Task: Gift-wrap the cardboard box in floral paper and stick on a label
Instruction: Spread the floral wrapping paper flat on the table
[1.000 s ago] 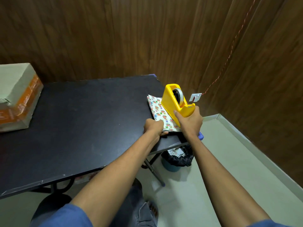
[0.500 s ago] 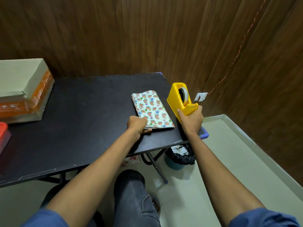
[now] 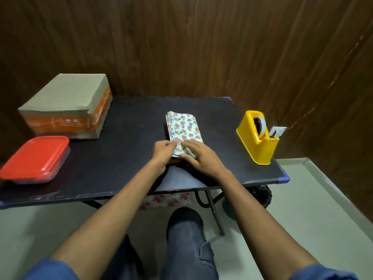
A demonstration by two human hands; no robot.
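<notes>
The folded floral paper [image 3: 184, 128] lies in the middle of the black table [image 3: 125, 158]. My left hand [image 3: 164, 151] pinches its near left corner. My right hand [image 3: 199, 156] lies on the near right part of the paper, fingers stretched over it. The cardboard box [image 3: 66, 104], banded with orange tape, stands at the table's far left. A yellow tape dispenser [image 3: 259, 136] with a roll of tape stands alone near the right edge. No label is in view.
A red-lidded plastic container [image 3: 36, 158] sits at the front left of the table. Wooden walls close in behind and to the right. Under the table are its metal legs, a bin with a black bag [image 3: 262, 195] and my knee [image 3: 185, 221].
My right hand has let go of the tape dispenser, now standing on the table's right side, and moved onto the floral paper. The view swung left, bringing the box and red container into sight.
</notes>
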